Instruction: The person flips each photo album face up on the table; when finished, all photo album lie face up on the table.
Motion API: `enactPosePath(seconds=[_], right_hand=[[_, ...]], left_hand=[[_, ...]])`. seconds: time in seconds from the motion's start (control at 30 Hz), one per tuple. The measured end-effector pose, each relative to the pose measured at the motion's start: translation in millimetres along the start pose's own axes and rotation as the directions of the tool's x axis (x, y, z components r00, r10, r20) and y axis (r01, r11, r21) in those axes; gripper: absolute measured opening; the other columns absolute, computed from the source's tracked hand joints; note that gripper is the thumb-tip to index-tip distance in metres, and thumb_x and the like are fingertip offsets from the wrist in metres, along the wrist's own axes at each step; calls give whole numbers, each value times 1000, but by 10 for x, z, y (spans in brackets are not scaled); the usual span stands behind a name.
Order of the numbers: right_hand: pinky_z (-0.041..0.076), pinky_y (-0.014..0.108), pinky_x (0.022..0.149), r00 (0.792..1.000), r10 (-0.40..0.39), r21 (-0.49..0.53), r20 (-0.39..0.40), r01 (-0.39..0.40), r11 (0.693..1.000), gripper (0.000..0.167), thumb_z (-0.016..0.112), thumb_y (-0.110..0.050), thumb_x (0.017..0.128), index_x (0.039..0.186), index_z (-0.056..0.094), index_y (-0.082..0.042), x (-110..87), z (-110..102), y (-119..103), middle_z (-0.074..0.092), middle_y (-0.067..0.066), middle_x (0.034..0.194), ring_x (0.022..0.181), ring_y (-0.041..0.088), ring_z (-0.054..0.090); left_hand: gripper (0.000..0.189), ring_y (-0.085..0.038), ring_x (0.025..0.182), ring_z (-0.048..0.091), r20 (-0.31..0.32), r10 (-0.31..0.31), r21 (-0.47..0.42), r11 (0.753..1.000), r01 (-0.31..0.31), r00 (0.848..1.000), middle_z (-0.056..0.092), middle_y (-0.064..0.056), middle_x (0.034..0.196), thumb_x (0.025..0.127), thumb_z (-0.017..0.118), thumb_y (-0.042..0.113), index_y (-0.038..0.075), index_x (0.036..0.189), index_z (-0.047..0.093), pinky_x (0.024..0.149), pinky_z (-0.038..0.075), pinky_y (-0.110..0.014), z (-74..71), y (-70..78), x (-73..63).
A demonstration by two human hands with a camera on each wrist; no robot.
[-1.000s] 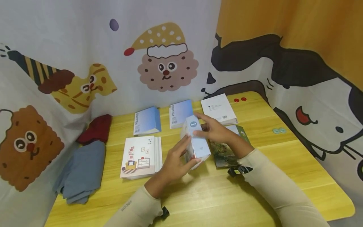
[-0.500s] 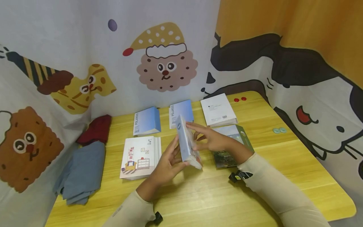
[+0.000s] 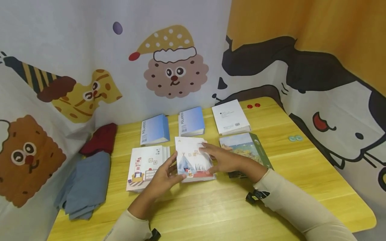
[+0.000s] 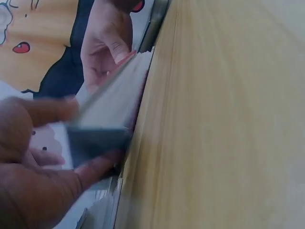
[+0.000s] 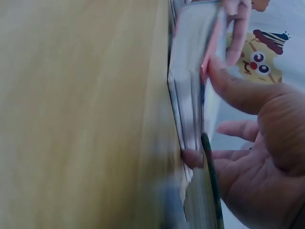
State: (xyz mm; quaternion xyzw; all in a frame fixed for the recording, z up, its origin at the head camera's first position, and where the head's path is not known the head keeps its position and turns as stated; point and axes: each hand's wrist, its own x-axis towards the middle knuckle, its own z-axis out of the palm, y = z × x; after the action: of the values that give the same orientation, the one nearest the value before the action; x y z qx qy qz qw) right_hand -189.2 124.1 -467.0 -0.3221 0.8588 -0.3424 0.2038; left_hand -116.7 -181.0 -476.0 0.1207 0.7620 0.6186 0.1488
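A small thick photo album (image 3: 191, 155) with a white cover showing a blue tent is held between both hands, cover up, low over the table. My left hand (image 3: 163, 177) grips its left side; in the left wrist view the thumb and fingers (image 4: 50, 109) straddle the blue spine. My right hand (image 3: 224, 159) holds the opposite, page side, and the right wrist view shows its thumb (image 5: 243, 93) on the cover and a fingertip below. Left of it lies a white photo album (image 3: 147, 167) with a room drawing. A green-edged landscape-cover book (image 3: 241, 147) lies right of it, partly behind my right forearm.
Along the back of the yellow table (image 3: 205, 207) lie two blue POLAROID albums (image 3: 153, 129) and a white book (image 3: 230, 115). Grey-blue cloth (image 3: 87, 184) and dark red cloth (image 3: 101, 139) sit at the left. Red discs (image 3: 253, 105) and pale green discs (image 3: 295, 138) lie at the right.
The album has turned from its blue spine facing up to its tent cover facing up, and has come down towards the table. Both hands have turned with it, the left shifting leftward.
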Motion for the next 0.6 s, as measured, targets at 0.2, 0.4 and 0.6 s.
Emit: enactPosePath(seconds=[0.2, 0.4, 0.6], right_hand=[[31, 67, 131, 998, 53, -88, 17, -51, 995, 93, 84, -38, 97, 172, 36, -10, -39, 17, -49, 12, 18, 184, 168, 46, 23], [29, 74, 129, 998, 61, -138, -6, -62, 989, 89, 81, -41, 100, 171, 36, -11, -68, -23, -61, 15, 21, 183, 166, 49, 27], [42, 71, 122, 994, 0, -126, -106, -14, 992, 83, 80, -35, 102, 167, 41, -2, -177, -259, 93, 23, 28, 179, 152, 53, 47]], left_hand=[[91, -53, 156, 43, -54, -22, 148, 989, 30, 998, 23, -26, 180, 99, 78, 5, 5, 173, 26, 118, 53, -56, -5, -30, 53], [81, -57, 158, 37, -131, 75, 586, 810, 16, 989, 19, -33, 178, 97, 85, 24, 1, 164, 46, 123, 43, -70, 63, 112, 71], [81, -53, 161, 35, -67, 100, 722, 691, -21, 993, 18, -29, 180, 98, 83, 33, 2, 164, 47, 124, 43, -67, 306, 306, 190]])
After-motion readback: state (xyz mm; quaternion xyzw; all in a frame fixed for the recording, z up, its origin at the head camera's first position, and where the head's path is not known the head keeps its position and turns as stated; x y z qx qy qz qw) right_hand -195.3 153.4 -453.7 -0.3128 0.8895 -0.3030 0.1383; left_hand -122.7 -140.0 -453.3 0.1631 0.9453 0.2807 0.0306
